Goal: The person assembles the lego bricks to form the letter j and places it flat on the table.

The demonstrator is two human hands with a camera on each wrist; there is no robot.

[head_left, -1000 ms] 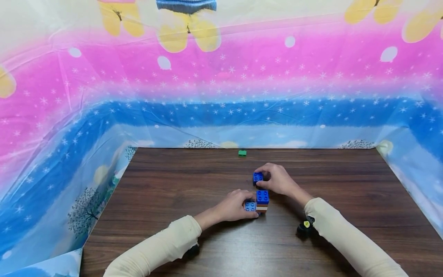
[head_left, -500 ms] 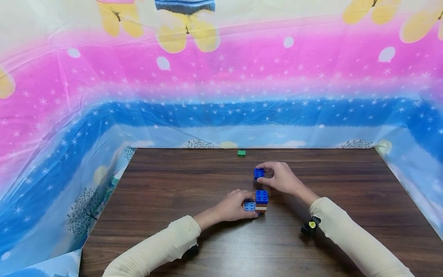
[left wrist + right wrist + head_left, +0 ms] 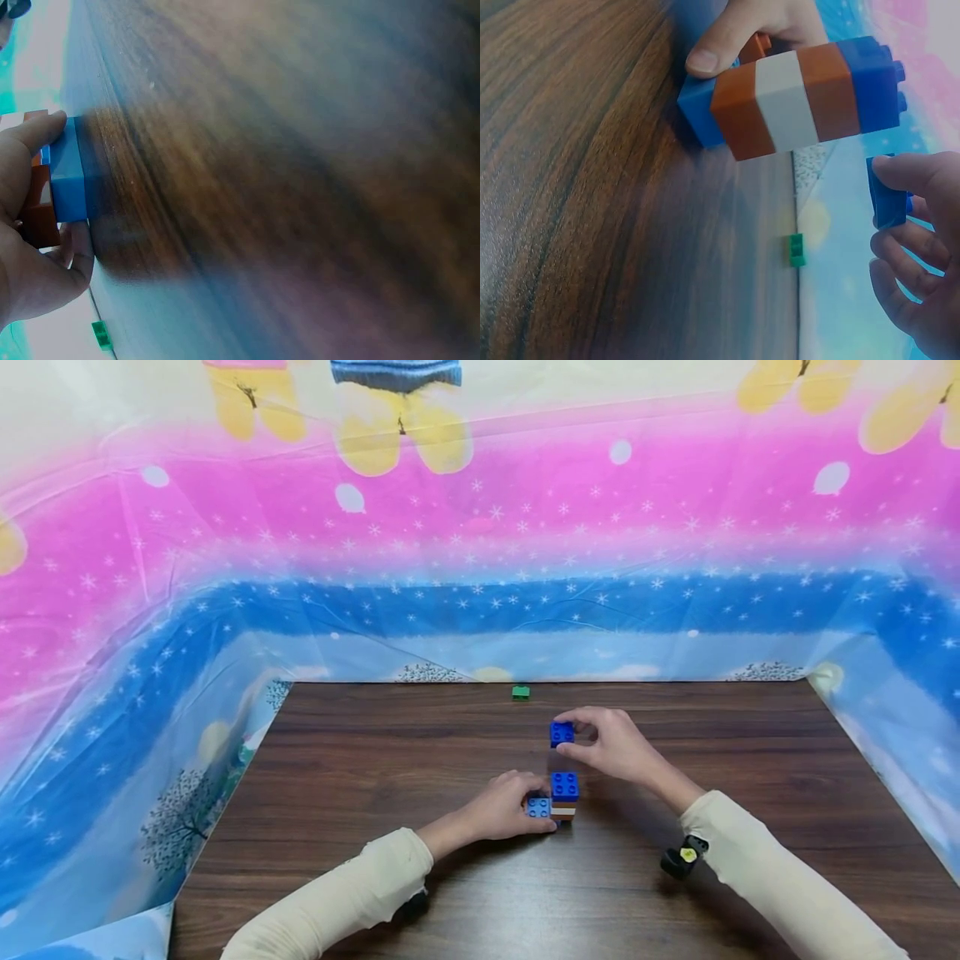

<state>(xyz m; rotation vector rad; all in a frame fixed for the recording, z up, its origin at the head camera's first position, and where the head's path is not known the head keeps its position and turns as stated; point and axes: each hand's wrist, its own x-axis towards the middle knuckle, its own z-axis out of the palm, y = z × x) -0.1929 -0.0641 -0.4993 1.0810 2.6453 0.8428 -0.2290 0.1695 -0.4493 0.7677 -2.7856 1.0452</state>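
A tower of toy building bricks stands on the table, with an orange brick (image 3: 742,112), a white brick (image 3: 786,101), another orange brick (image 3: 827,94) and a dark blue brick (image 3: 565,786) on top. Its base is a light blue brick (image 3: 69,180), whose studs show to the left of the tower. My left hand (image 3: 504,807) grips this base, thumb on the near side and fingers at the far side. Beyond the tower, my right hand (image 3: 613,745) pinches a second dark blue brick (image 3: 562,732) between thumb and fingers, studs up, apart from the tower and above the table.
A small green brick (image 3: 521,692) lies at the far edge of the brown wooden table (image 3: 375,727). Behind and at the sides hangs a printed pink and blue cloth (image 3: 480,602). A black wrist camera (image 3: 682,857) sits under the right sleeve.
My right hand has carried the dark blue brick slightly farther from me and a little to the right of the tower. My left hand keeps its grip on the base.
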